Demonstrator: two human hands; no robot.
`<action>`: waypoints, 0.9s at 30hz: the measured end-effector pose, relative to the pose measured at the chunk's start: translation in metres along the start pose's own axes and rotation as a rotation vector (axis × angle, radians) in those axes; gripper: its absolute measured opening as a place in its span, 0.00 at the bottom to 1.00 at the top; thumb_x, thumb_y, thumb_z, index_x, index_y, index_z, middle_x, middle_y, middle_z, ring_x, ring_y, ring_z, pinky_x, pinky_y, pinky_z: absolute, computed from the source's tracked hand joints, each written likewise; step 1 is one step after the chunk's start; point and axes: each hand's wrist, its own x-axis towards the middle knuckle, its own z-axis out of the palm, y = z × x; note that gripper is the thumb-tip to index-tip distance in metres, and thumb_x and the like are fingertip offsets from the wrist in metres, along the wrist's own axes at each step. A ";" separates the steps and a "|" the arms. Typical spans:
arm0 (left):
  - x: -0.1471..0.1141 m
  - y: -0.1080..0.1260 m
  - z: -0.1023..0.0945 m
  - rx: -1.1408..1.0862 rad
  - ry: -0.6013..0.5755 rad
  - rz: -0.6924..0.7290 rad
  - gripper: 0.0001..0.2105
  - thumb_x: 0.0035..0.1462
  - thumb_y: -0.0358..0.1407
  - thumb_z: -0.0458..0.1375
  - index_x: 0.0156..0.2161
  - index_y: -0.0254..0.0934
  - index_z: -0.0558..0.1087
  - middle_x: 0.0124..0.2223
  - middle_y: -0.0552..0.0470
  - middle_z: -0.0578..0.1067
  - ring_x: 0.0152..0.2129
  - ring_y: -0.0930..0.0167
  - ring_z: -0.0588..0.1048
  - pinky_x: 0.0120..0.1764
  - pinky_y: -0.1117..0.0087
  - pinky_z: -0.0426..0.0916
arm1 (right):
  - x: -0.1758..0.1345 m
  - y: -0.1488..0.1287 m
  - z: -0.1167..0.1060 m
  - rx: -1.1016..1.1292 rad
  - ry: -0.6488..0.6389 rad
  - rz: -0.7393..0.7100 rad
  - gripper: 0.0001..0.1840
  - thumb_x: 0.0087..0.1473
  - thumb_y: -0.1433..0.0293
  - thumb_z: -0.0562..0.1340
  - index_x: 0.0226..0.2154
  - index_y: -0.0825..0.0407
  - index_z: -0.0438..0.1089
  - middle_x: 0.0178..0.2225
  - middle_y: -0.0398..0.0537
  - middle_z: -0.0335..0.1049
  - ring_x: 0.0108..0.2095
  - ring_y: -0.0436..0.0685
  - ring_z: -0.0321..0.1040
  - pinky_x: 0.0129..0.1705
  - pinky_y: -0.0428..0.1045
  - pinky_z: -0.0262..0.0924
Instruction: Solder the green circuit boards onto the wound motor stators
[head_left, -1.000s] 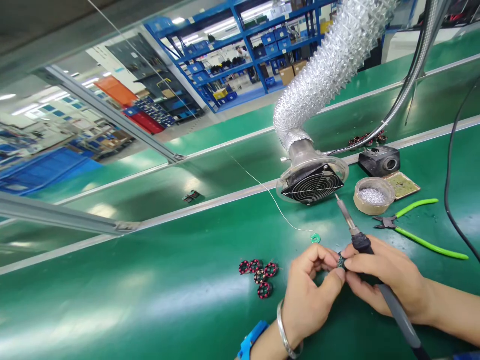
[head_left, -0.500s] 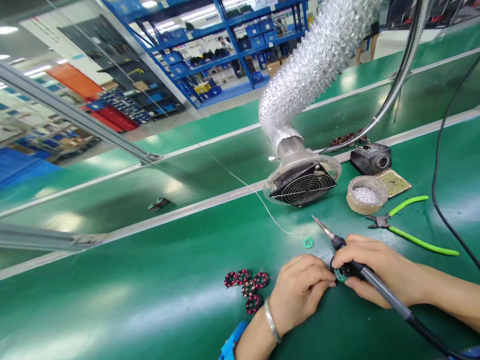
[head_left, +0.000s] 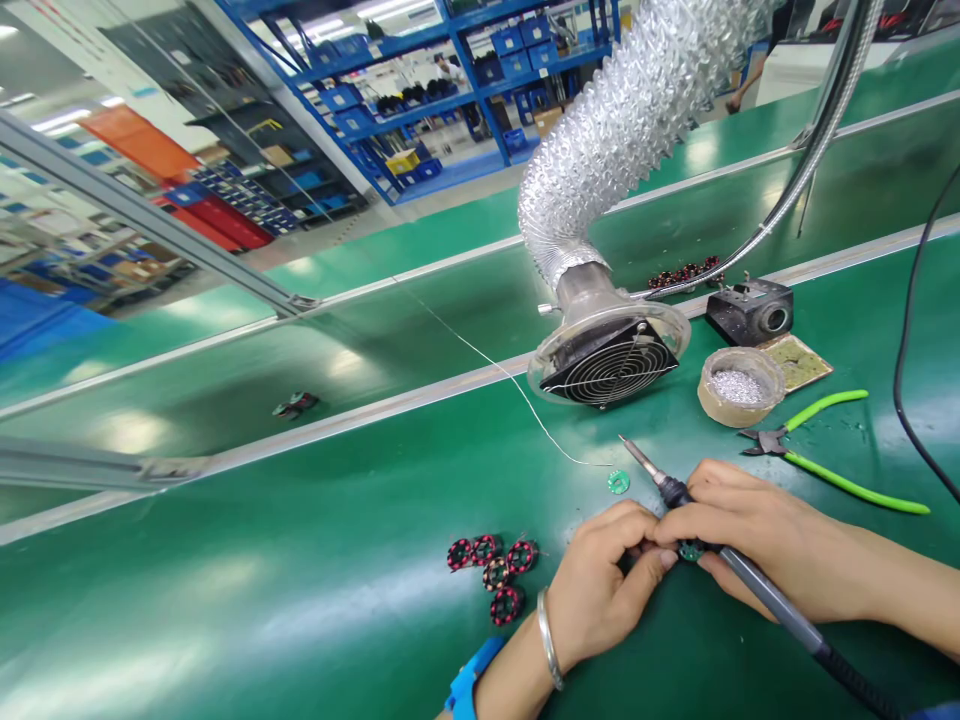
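A soldering iron [head_left: 757,583] lies across my right hand [head_left: 780,550], its bare tip pointing up and away over the bench. The fingers of that hand also close on a small motor stator with a green circuit board [head_left: 691,549], mostly hidden by the fingers. My left hand [head_left: 611,580], with a silver bangle at its wrist, pinches the near side of the same piece. Just beyond the fingertips a loose green ring-shaped circuit board [head_left: 619,482] rests on the bench, close to the end of a thin solder wire [head_left: 541,425]. Several red-and-black stators [head_left: 496,573] sit left of my left hand.
Green-handled cutters [head_left: 821,462] lie on the right, by a tub of silvery bits [head_left: 739,390], a sponge tray [head_left: 799,362] and a black iron holder [head_left: 752,312]. A fume-extractor hood [head_left: 611,365] hangs over the bench. A black cable [head_left: 909,330] runs down the right.
My left hand has moved slightly right, and its fingers now meet those of my right hand, covering more of the stator. The view has shifted a little.
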 end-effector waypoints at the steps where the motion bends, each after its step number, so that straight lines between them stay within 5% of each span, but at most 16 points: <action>1: 0.000 0.001 0.000 0.003 -0.007 -0.007 0.03 0.59 0.29 0.57 0.34 0.36 0.72 0.31 0.52 0.74 0.28 0.72 0.72 0.34 0.72 0.66 | 0.000 0.000 0.000 0.028 0.003 0.008 0.24 0.52 0.82 0.54 0.49 0.48 0.65 0.33 0.45 0.64 0.37 0.55 0.59 0.39 0.49 0.57; 15: 0.002 0.002 0.006 0.013 0.031 -0.051 0.03 0.55 0.28 0.57 0.31 0.36 0.70 0.27 0.55 0.70 0.25 0.74 0.68 0.30 0.75 0.63 | -0.001 0.007 0.005 0.112 0.097 -0.070 0.19 0.58 0.81 0.54 0.51 0.50 0.63 0.35 0.47 0.66 0.36 0.54 0.57 0.39 0.49 0.55; 27: 0.003 0.010 0.007 -0.008 0.091 -0.090 0.05 0.54 0.25 0.54 0.29 0.36 0.68 0.26 0.56 0.70 0.23 0.76 0.67 0.28 0.77 0.63 | -0.008 0.003 0.013 -0.108 0.170 -0.213 0.17 0.61 0.78 0.52 0.52 0.52 0.62 0.30 0.46 0.62 0.31 0.55 0.54 0.34 0.50 0.49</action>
